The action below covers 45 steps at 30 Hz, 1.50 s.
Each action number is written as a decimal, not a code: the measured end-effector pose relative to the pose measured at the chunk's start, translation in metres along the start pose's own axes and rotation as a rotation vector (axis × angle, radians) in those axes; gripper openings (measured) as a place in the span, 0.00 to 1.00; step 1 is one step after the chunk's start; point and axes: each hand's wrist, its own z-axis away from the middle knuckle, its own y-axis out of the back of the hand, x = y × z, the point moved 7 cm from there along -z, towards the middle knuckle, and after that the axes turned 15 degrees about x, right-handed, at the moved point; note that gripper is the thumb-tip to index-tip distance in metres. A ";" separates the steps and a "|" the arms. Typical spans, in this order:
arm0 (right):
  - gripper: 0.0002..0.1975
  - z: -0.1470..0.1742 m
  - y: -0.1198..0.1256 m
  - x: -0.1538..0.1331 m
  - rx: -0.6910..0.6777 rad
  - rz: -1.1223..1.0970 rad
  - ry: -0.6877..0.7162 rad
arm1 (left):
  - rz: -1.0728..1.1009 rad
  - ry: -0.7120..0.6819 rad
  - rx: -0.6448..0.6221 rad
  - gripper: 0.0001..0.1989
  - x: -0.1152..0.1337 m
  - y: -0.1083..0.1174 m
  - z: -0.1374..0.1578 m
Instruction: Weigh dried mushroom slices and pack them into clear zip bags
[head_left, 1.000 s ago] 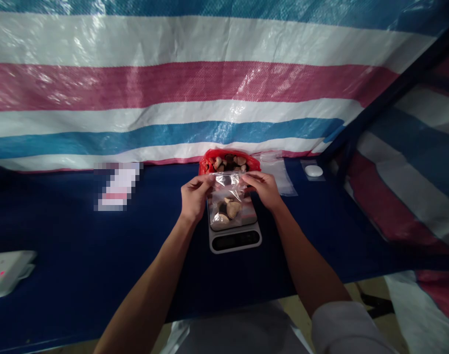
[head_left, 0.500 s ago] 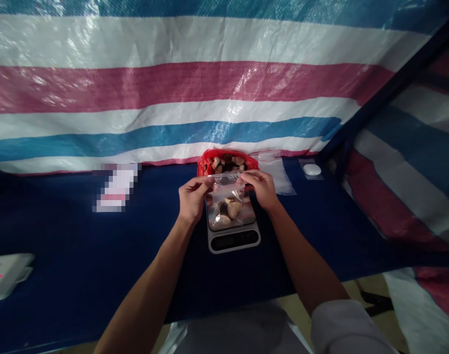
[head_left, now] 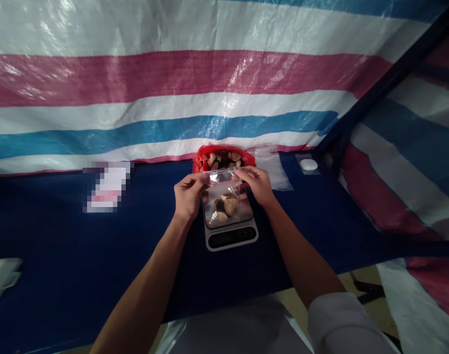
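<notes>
Over the plate of the scale, a clear bag of mushroom-like pieces is held by its top edge; contact with the plate cannot be confirmed. Left hand and right hand, set apart, each pinch one upper corner. Neither grip nor position over the scale has visibly changed, suggesting steady handling. Behind the scale: an open red bag of similar pieces.

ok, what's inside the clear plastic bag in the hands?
Several mushrooms, pale and dark, bunched low in the clear plastic bag. They overlap, so any underneath are covered.
</notes>
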 end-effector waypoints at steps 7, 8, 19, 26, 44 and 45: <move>0.22 0.001 0.000 0.003 -0.001 0.023 0.014 | -0.057 -0.043 0.029 0.14 0.001 0.003 0.000; 0.21 0.001 0.000 0.001 0.006 0.026 0.028 | -0.060 -0.052 0.032 0.14 0.002 0.003 0.000; 0.20 0.003 0.002 -0.004 0.043 0.017 0.088 | -0.111 -0.014 0.009 0.20 0.003 0.002 0.004; 0.21 0.009 -0.006 -0.002 -0.038 0.016 0.064 | -0.098 -0.045 0.011 0.20 -0.001 0.004 0.004; 0.22 0.009 -0.006 0.000 -0.035 0.030 0.133 | -0.180 -0.064 -0.060 0.24 0.005 -0.002 0.007; 0.22 0.010 -0.007 0.000 -0.042 0.036 0.142 | -0.183 -0.066 -0.061 0.23 0.005 -0.002 0.007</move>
